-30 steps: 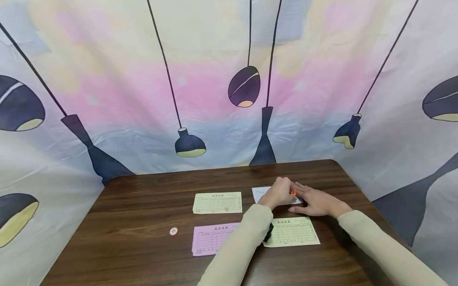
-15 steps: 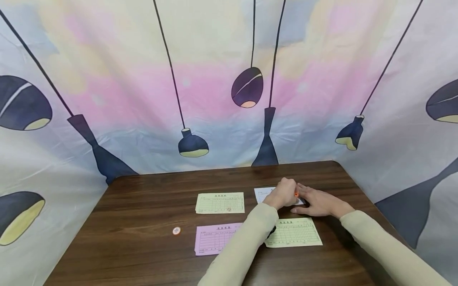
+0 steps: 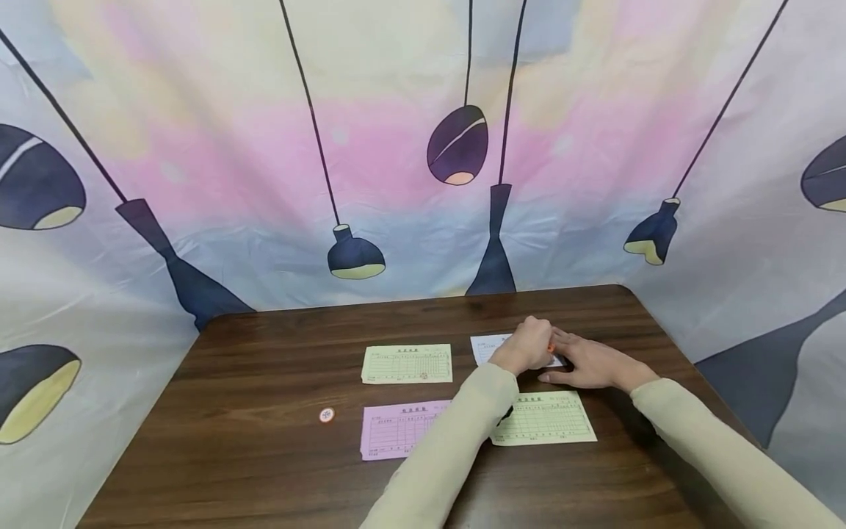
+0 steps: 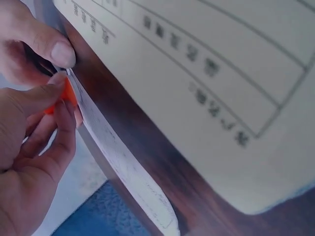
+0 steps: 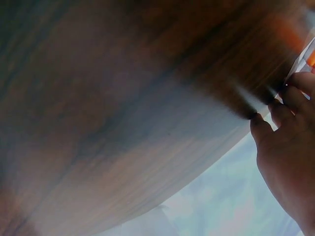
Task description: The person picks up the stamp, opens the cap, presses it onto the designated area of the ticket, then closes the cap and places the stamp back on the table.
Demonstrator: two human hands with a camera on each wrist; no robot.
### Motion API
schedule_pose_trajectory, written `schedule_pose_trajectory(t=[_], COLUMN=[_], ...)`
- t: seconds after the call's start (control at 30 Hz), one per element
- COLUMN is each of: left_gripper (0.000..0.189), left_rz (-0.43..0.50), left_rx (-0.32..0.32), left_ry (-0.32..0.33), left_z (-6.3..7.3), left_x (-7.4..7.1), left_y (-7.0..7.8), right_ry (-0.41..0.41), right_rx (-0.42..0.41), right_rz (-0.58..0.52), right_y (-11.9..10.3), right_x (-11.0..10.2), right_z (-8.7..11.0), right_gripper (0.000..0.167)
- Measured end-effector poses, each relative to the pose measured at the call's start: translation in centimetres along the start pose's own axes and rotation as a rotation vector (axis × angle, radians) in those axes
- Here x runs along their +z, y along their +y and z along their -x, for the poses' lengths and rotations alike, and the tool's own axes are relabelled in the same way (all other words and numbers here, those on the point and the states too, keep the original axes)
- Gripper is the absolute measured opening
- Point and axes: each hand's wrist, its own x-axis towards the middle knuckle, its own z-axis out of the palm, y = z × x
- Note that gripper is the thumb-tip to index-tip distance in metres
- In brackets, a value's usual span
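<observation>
My left hand (image 3: pixel 524 345) pinches a small orange stamp (image 4: pixel 69 93) between thumb and fingers, right at the surface of a white slip (image 3: pixel 485 345) near the back right of the table. Much of the stamp is hidden by the fingers. My right hand (image 3: pixel 593 362) rests flat beside it with the fingers extended over the slip's right end, its fingertips close to the left hand. In the left wrist view the right thumb (image 4: pixel 63 54) lies just above the stamp. A yellow-green form (image 3: pixel 545 419) lies in front of both hands, partly covered by the left sleeve.
Another yellow-green form (image 3: pixel 406 364), with a small red mark at its lower right, lies left of the hands. A purple form (image 3: pixel 396 430) is in front of it, partly behind the left forearm. A round orange-rimmed disc (image 3: pixel 327 415) sits farther left on the brown table (image 3: pixel 251 382).
The head view has shifted slightly, so the table sits a little higher. The left hand stays over the white slip with the orange stamp, and the right hand keeps its place beside it.
</observation>
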Motion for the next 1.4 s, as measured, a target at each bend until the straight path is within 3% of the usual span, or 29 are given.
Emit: schedule_pose_trajectory(t=[0.17, 0.47, 0.87, 1.17, 1.4], left_gripper=[0.029, 0.02, 0.03, 0.026, 0.014], left_rz=[0.01, 0.068, 0.088, 0.145, 0.207], left_rx=[-0.005, -0.015, -0.009, 0.023, 0.126], left_ry=[0.009, -0.033, -0.041, -0.071, -0.108], left_z=[-0.1, 0.2, 0.0, -0.2, -0.1], left_x=[-0.5, -0.4, -0.5, -0.9, -1.8], left_y=[-0.1, 0.0, -0.3, -0.6, -1.4], right_ry=[0.011, -0.007, 0.001, -0.002, -0.022], right_rx=[-0.006, 0.009, 0.003, 0.015, 0.029], right_rz=[-0.003, 0.004, 0.021, 0.012, -0.012], right_y=[0.1, 0.2, -0.1, 0.2, 0.4], right_x=[-0.4, 0.0, -0.2, -0.4, -0.2], right_z=[-0.3, 0.0, 0.0, -0.3, -0.2], right_gripper=[0.09, 0.091, 0.091, 0.094, 0.1])
